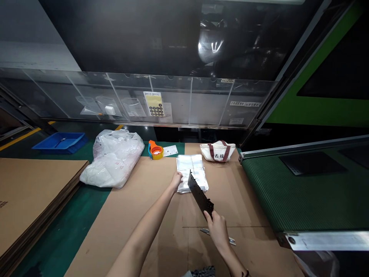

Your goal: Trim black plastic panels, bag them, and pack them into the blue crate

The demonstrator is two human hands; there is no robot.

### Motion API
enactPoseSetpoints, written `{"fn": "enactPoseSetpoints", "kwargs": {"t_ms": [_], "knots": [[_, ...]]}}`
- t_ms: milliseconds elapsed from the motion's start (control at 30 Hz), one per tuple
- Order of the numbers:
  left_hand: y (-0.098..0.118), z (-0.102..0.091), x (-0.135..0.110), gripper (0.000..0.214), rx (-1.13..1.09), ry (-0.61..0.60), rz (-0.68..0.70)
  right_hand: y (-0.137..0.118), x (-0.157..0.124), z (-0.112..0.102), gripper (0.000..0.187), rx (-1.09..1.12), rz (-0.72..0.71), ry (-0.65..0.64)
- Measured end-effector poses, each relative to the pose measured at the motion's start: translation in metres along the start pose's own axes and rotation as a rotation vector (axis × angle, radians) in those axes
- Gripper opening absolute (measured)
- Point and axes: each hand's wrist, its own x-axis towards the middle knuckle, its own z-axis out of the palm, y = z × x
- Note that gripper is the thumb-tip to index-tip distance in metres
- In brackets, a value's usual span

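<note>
My right hand (215, 226) grips the lower end of a thin black panel (198, 194) with a jagged edge, held tilted above the table. A stack of clear plastic bags (190, 163) lies flat in front of me. At its left edge, my left hand (177, 181) is closed, thumb and fingers pinching the side of a bag. Partly hidden beneath my right wrist is a slim metal tool (205, 231), lying on the cardboard; its exact kind is hard to make out.
Cardboard (141, 207) covers the table. Behind lie a full white plastic sack (113, 157), an orange tape dispenser (156, 151), a paper label (170, 150) and a cloth bag (218, 151). Cardboard sheets (37, 188) and a blue tray (60, 143) are left; a green conveyor (300, 196) runs right.
</note>
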Motion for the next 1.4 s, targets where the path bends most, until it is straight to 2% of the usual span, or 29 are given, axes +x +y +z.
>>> {"fn": "enactPoseSetpoints", "kwargs": {"t_ms": [100, 167, 367, 433, 500, 567, 667, 867, 1000, 1067, 1233, 1333, 1400], "knots": [[0.000, -0.004, -0.009, 0.029, 0.156, -0.007, 0.081, 0.000, 0.005, -0.005, 0.049, 0.128, 0.113, 0.012], [0.001, -0.011, -0.015, 0.028, 0.254, -0.018, 0.134, -0.001, 0.006, -0.014, 0.048, 0.254, 0.189, -0.042], [0.009, -0.026, -0.021, 0.030, 0.414, -0.113, 0.224, 0.000, -0.006, -0.056, 0.040, 0.665, 0.402, -0.394], [0.012, -0.027, -0.022, 0.033, 0.429, -0.167, 0.258, 0.004, -0.009, -0.062, 0.033, 0.829, 0.511, -0.499], [0.014, -0.027, -0.024, 0.036, 0.445, -0.211, 0.292, 0.010, -0.008, -0.062, 0.026, 0.990, 0.616, -0.552], [0.017, -0.028, -0.028, 0.038, 0.471, -0.238, 0.319, 0.015, -0.005, -0.056, 0.023, 1.087, 0.668, -0.543], [0.021, -0.032, -0.034, 0.036, 0.537, -0.245, 0.347, 0.018, -0.001, -0.045, 0.023, 1.142, 0.669, -0.483], [0.026, -0.040, -0.045, 0.028, 0.744, -0.187, 0.351, 0.010, -0.012, -0.025, 0.022, 1.181, 0.675, -0.398], [0.026, -0.039, -0.054, 0.025, 0.869, -0.148, 0.347, 0.004, -0.021, -0.012, 0.026, 1.219, 0.670, -0.297], [0.026, -0.037, -0.060, 0.024, 0.921, -0.125, 0.335, 0.002, -0.022, -0.010, 0.027, 1.225, 0.674, -0.269], [0.028, -0.025, -0.075, 0.025, 1.016, -0.097, 0.342, -0.003, -0.019, -0.012, 0.028, 1.186, 0.691, -0.329], [0.034, -0.017, -0.082, 0.029, 1.046, -0.089, 0.359, -0.008, -0.016, -0.010, 0.029, 1.204, 0.671, -0.267], [0.037, -0.014, -0.084, 0.032, 1.057, -0.077, 0.368, -0.012, -0.017, -0.008, 0.030, 1.203, 0.668, -0.268]]}}
